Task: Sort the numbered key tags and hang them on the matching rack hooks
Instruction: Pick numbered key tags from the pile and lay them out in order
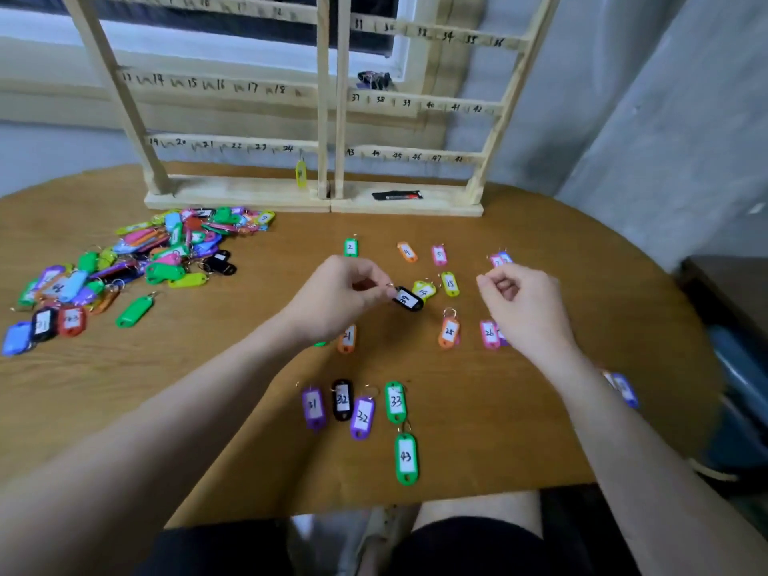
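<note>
Near the counter's (540, 430) middle, in front of the wooden rack (328, 118), both hands work over the sorted tags. Left hand (336, 297) has fingers curled, thumb & forefinger pinching the ring end of a black tag (407, 300); its label looks like 39 but is tilted & blurry. Tag hangs just clear of the counter, beside a yellow tag (424, 289), no. hard to read. Right hand (523, 305) is loosely curled, fingertips drawn in, holding nothing visible.

Between hands & rack lie green 2 (350, 247), orange 4 (407, 251), pink 5 (439, 255) and yellow 15 (449, 283). Nearer the person than the rack: orange 25 (449, 332), pink 26 (489, 334), purple 31 (313, 407), black 32 (342, 399), purple 32 (363, 417), green 33 (395, 402), green 43 (406, 458).

Left of the rack's base sits the unsorted pile (124, 264), nos. unreadable. One yellow tag (300, 173) hangs on the rack near hook 24.

Left wrist hides part of an orange tag (347, 338) & a green one. Right hand covers part of two tags (498, 259) behind it. Rack's top is cut off.
</note>
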Tool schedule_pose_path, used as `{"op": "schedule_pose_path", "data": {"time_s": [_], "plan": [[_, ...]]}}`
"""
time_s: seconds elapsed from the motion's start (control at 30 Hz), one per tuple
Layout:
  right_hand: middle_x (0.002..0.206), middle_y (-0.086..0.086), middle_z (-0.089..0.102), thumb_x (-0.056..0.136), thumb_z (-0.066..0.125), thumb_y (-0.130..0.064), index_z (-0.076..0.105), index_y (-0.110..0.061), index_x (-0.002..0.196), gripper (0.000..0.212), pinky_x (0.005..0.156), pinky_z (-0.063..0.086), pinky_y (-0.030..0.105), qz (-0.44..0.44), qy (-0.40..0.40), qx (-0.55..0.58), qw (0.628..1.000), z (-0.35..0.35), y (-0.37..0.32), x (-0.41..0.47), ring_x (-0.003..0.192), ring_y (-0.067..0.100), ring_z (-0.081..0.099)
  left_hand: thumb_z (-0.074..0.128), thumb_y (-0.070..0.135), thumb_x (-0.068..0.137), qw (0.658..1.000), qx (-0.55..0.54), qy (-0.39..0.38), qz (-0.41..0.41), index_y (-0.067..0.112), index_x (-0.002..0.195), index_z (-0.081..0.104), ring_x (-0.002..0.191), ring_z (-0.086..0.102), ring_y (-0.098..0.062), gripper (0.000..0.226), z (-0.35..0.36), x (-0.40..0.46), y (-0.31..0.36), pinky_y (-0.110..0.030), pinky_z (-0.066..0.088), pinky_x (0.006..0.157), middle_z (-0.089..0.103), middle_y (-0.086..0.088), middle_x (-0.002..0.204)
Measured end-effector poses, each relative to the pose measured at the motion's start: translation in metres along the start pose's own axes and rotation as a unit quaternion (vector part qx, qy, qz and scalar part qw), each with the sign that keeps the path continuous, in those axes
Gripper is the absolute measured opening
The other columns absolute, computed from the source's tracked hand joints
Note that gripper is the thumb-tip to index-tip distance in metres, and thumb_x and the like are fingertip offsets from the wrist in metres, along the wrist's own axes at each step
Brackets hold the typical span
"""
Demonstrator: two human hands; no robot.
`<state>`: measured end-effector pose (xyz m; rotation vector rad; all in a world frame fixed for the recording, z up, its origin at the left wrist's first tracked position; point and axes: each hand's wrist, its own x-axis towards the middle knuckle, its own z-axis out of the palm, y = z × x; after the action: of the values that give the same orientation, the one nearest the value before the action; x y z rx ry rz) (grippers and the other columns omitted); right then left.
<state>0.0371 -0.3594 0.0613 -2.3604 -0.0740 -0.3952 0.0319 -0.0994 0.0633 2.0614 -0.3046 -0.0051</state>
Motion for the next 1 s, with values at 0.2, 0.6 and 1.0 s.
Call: {"op": "schedule_pose_path", "data": {"time_s": [0.2, 0.6, 1.0], "plan": [[0.07, -0.01, 0.066, 0.096, 0.067, -0.021, 0.072, -0.015, 0.084, 0.014, 0.063, 0.049, 0.022, 0.022, 0.073, 0.015, 0.997, -0.058, 0.021, -0.076, 0.067, 0.006, 0.062, 0.071, 0.011, 0.092, 0.997, -0.009, -0.069, 0.014, 0.014, 0.085, 0.072, 0.07, 0.06, 0.003, 0.008, 0.05, -0.006, 0.018, -0.013, 0.044, 0.071, 0.072, 0.003, 0.081], [0.074, -0.008, 0.067, 0.097, 0.065, -0.023, 0.07, -0.023, 0.079, 0.019, 0.064, 0.044, 0.016, 0.189, 0.164, 0.045, 0.967, -0.126, 0.086, -0.178, 0.074, 0.002, 0.063, 0.071, 0.008, 0.091, 0.986, 0.002, -0.159, 0.051, 0.019, 0.095, 0.071, 0.085, 0.069, -0.011, 0.013, 0.153, 0.002, 0.064, -0.022, 0.051, 0.081, 0.075, 0.002, 0.088], [0.072, -0.01, 0.07, 0.096, 0.066, -0.019, 0.07, -0.024, 0.075, 0.022, 0.065, 0.052, 0.022, 0.226, 0.181, 0.081, 0.954, -0.13, 0.117, -0.206, 0.072, 0.008, 0.067, 0.068, 0.013, 0.093, 0.988, 0.026, -0.142, 0.051, 0.022, 0.088, 0.07, 0.085, 0.064, -0.008, 0.01, 0.246, 0.046, 0.117, -0.008, 0.044, 0.068, 0.071, 0.006, 0.088]]}}
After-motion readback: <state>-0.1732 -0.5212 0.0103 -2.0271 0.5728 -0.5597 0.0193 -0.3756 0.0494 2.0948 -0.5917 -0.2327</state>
